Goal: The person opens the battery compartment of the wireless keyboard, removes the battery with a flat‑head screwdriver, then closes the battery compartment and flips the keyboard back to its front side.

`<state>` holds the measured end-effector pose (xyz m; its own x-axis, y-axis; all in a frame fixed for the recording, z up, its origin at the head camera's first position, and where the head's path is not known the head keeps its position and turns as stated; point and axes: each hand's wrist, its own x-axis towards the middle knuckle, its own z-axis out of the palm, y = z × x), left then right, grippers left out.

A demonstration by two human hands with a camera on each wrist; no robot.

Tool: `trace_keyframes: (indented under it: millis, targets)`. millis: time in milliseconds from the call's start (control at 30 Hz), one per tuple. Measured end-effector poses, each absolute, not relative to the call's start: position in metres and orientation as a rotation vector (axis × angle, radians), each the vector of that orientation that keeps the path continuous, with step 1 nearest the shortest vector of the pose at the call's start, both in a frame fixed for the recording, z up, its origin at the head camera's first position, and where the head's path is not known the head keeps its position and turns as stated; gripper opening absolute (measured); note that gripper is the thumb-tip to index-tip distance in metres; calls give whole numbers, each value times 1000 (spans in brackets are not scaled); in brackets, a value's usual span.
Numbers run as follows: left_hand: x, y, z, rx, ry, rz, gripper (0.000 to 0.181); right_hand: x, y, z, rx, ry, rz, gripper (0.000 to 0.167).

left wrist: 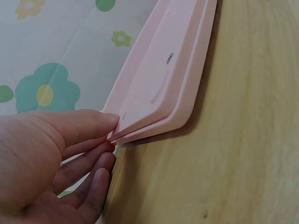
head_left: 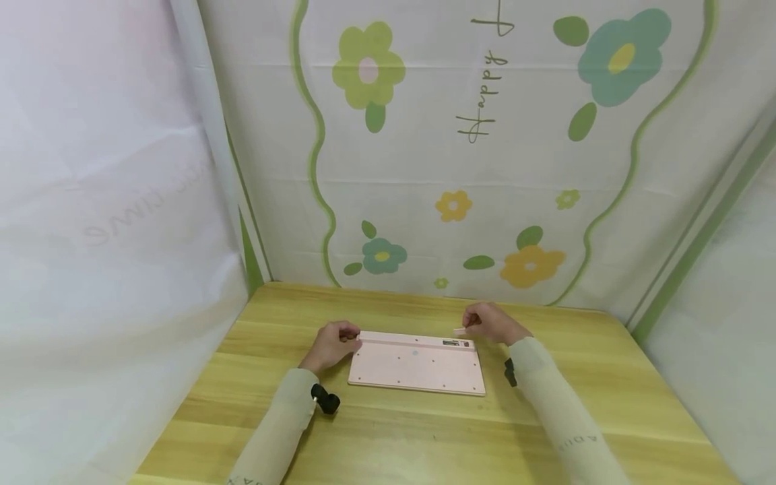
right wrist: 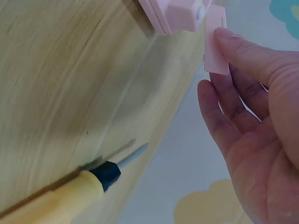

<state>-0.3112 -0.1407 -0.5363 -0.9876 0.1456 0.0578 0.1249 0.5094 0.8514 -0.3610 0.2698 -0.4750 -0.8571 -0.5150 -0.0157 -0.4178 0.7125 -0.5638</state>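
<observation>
A pink keyboard-like panel [head_left: 418,367] lies on the table, its screwed side up, with an open battery slot [head_left: 456,343] at its upper right. My left hand [head_left: 332,345] pinches the panel's upper left corner; in the left wrist view the thumb of the hand [left wrist: 60,158] lies on top of the pink panel [left wrist: 154,70]. Just beyond the upper right corner, my right hand [head_left: 490,322] pinches a small pink cover [head_left: 460,331]. The right wrist view shows the cover [right wrist: 216,42] between thumb and fingers of the hand [right wrist: 252,102], apart from the panel [right wrist: 173,14].
In the right wrist view a screwdriver [right wrist: 70,196] with a yellow handle lies on the wooden table [right wrist: 70,93]. White curtains [head_left: 424,155] with printed flowers hang behind the table and at both sides.
</observation>
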Motion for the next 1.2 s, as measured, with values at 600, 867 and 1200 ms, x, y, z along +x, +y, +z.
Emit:
trace_keyframes:
  millis: [600, 867, 1200]
  targets:
    - [-310, -140, -537, 274, 2714, 1534, 20, -371, 270, -502, -738, 2772, -880, 6]
    - [-311, -140, -539, 274, 2707, 1542, 19, -372, 266, -506, -741, 2780, -854, 5]
    - [-308, -140, -534, 257, 2727, 1508, 21, -370, 268, -492, -675, 2802, -813, 16]
